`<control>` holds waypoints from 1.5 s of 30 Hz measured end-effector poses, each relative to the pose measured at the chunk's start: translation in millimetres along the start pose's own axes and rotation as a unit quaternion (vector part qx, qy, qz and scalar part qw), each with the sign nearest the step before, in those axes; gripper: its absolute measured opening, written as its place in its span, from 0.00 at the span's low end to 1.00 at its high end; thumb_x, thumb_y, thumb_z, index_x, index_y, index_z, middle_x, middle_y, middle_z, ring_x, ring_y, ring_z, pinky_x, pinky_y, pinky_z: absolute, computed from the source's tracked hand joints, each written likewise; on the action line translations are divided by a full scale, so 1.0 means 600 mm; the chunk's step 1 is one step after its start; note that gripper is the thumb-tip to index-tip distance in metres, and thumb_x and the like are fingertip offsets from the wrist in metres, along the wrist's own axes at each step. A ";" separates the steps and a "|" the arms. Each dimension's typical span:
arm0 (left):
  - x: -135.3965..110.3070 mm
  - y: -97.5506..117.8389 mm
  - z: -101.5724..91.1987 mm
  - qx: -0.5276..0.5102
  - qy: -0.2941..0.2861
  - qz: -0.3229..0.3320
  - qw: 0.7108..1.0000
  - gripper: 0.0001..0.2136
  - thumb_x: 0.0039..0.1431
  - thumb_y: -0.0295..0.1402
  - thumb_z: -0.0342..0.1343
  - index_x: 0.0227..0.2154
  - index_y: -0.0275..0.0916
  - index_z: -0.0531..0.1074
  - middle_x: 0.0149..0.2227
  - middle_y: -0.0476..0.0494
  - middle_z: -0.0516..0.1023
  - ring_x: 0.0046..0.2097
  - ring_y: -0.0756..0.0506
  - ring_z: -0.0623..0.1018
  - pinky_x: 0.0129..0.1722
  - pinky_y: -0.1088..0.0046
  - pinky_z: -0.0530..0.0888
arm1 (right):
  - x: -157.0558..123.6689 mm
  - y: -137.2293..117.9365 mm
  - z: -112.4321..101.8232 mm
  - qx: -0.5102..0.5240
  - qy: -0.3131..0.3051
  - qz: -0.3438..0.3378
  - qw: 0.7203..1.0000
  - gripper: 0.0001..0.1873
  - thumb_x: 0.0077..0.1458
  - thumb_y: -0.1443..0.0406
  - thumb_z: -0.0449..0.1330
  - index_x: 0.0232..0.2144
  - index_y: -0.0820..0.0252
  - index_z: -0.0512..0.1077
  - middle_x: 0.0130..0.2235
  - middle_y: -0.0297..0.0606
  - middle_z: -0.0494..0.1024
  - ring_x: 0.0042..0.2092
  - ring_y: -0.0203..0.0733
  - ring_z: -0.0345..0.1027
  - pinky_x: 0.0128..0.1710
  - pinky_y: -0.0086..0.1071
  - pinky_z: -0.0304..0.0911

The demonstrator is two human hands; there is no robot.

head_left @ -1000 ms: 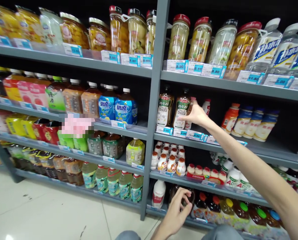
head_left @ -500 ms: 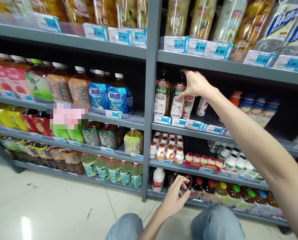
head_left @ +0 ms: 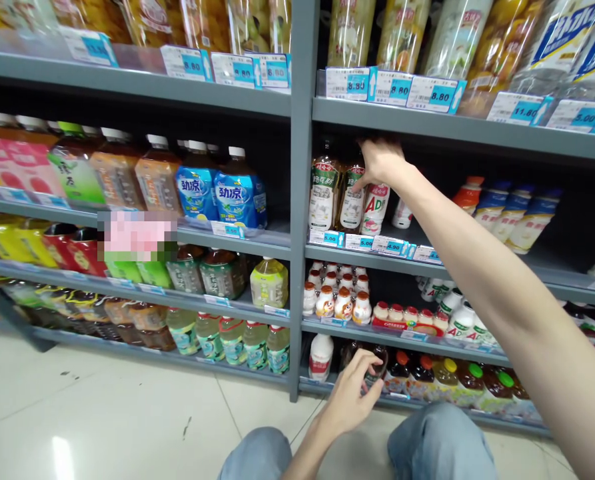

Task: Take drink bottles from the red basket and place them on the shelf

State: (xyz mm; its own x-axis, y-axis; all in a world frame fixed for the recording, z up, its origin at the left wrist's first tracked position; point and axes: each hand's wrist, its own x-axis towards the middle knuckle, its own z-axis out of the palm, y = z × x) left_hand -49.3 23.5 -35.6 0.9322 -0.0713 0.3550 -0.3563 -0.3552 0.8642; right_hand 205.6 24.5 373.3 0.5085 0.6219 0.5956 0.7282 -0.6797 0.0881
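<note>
Head cam: R hand (head_left: 383, 162) was in, thumb over green-label btl (head_left: 352, 205), white AD btl (head_left: 376, 211) right below fingers; grip hidden, couldn't tell. L hand (head_left: 352, 393) hung half-curled, empty. Both btls looked slick, prob. weighty, best held mid-body.

Gray shelves (head_left: 402, 119) carry rows of bottles (head_left: 324, 197) and filled jars (head_left: 350, 33).
</note>
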 end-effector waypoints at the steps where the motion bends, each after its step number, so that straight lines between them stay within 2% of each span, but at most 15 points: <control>1: -0.001 -0.002 -0.001 0.004 -0.001 0.000 1.000 0.15 0.64 0.29 0.53 0.53 0.44 0.70 0.53 0.42 0.70 0.47 0.47 0.75 0.38 0.74 0.75 | -0.001 -0.005 -0.002 -0.020 -0.010 0.011 1.000 0.54 0.46 0.42 0.70 0.61 0.77 0.65 0.63 0.61 0.66 0.69 0.75 0.51 0.69 0.63 0.39; 4: -0.004 -0.005 -0.003 0.015 -0.001 0.001 1.000 0.15 0.64 0.29 0.53 0.53 0.45 0.70 0.53 0.42 0.70 0.47 0.47 0.75 0.38 0.74 0.75 | 0.000 -0.010 -0.001 -0.064 -0.016 0.023 0.998 0.59 0.36 0.47 0.78 0.63 0.71 0.64 0.64 0.61 0.67 0.69 0.76 0.50 0.70 0.66 0.38; 9: -0.004 -0.004 -0.004 0.023 -0.001 0.006 1.000 0.15 0.65 0.29 0.53 0.53 0.45 0.70 0.53 0.43 0.70 0.48 0.47 0.75 0.39 0.75 0.76 | 0.004 -0.007 0.004 -0.101 -0.019 0.024 0.994 0.58 0.40 0.45 0.76 0.65 0.68 0.61 0.65 0.60 0.64 0.70 0.76 0.47 0.69 0.68 0.37; 15: -0.002 -0.004 -0.001 0.037 -0.005 0.011 0.999 0.14 0.65 0.29 0.53 0.53 0.45 0.70 0.53 0.43 0.70 0.48 0.47 0.75 0.39 0.75 0.76 | -0.006 -0.020 -0.002 -0.121 -0.015 0.028 0.992 0.58 0.41 0.49 0.76 0.66 0.73 0.60 0.64 0.62 0.66 0.70 0.73 0.46 0.68 0.66 0.38; 21: 0.000 -0.002 0.000 0.047 -0.011 0.010 0.999 0.14 0.65 0.29 0.52 0.53 0.46 0.70 0.54 0.43 0.71 0.48 0.48 0.75 0.39 0.76 0.75 | -0.011 -0.020 -0.004 -0.095 -0.015 0.049 0.994 0.64 0.36 0.54 0.80 0.70 0.65 0.57 0.66 0.59 0.65 0.70 0.73 0.48 0.67 0.64 0.47; 24: 0.000 0.000 -0.002 0.051 -0.014 0.006 0.999 0.15 0.65 0.29 0.52 0.54 0.46 0.69 0.54 0.43 0.70 0.48 0.48 0.75 0.40 0.76 0.75 | -0.010 -0.015 -0.005 -0.084 -0.016 0.049 0.995 0.64 0.35 0.56 0.80 0.70 0.64 0.57 0.65 0.58 0.65 0.69 0.73 0.50 0.66 0.64 0.49; 29: 0.001 0.003 -0.004 0.053 -0.020 0.000 0.998 0.14 0.66 0.30 0.52 0.53 0.46 0.69 0.55 0.43 0.70 0.49 0.48 0.75 0.40 0.76 0.75 | -0.009 -0.010 -0.002 -0.084 -0.013 0.028 0.996 0.61 0.40 0.54 0.77 0.70 0.68 0.56 0.65 0.59 0.65 0.69 0.73 0.47 0.67 0.67 0.43; 33: 0.004 0.003 -0.002 0.058 -0.026 -0.003 0.998 0.14 0.66 0.30 0.52 0.53 0.46 0.70 0.54 0.43 0.70 0.49 0.47 0.75 0.40 0.75 0.75 | -0.014 -0.004 0.005 -0.064 0.000 0.046 0.997 0.63 0.39 0.53 0.78 0.71 0.63 0.55 0.67 0.57 0.62 0.70 0.76 0.44 0.67 0.69 0.43; 36: 0.005 0.001 0.000 0.059 -0.026 -0.003 0.998 0.14 0.66 0.30 0.51 0.53 0.46 0.70 0.54 0.43 0.70 0.49 0.47 0.75 0.41 0.75 0.76 | -0.018 0.004 0.015 -0.046 0.011 0.050 0.998 0.62 0.41 0.51 0.76 0.72 0.59 0.53 0.68 0.56 0.60 0.70 0.77 0.43 0.66 0.70 0.42; 41: 0.006 -0.002 0.002 0.070 -0.030 -0.005 0.997 0.14 0.66 0.31 0.52 0.53 0.47 0.70 0.54 0.43 0.71 0.49 0.47 0.76 0.41 0.75 0.76 | -0.022 0.016 0.022 -0.031 0.025 0.030 0.999 0.63 0.41 0.48 0.75 0.72 0.59 0.52 0.67 0.57 0.62 0.69 0.78 0.44 0.65 0.72 0.43; 43: 0.005 -0.002 0.001 0.082 -0.033 -0.005 0.996 0.14 0.66 0.31 0.52 0.53 0.47 0.69 0.55 0.44 0.71 0.49 0.48 0.76 0.42 0.75 0.76 | -0.040 0.011 0.010 -0.020 0.038 0.018 0.999 0.61 0.44 0.46 0.73 0.71 0.60 0.52 0.67 0.57 0.62 0.69 0.77 0.45 0.65 0.71 0.44; 45: 0.004 0.000 -0.003 0.103 -0.034 -0.002 0.994 0.14 0.67 0.32 0.51 0.54 0.47 0.68 0.55 0.44 0.71 0.50 0.48 0.76 0.44 0.74 0.76 | -0.084 0.001 -0.012 -0.007 0.071 -0.010 0.997 0.54 0.51 0.44 0.67 0.71 0.61 0.53 0.68 0.57 0.62 0.69 0.76 0.45 0.65 0.70 0.45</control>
State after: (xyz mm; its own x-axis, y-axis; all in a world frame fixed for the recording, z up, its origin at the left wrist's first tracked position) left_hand -47.1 24.8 -34.0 0.9384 -0.1288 0.3206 -0.3377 -0.5387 0.7719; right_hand 177.1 -9.9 349.0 0.4237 0.5749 0.7000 0.7308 -0.6735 0.1107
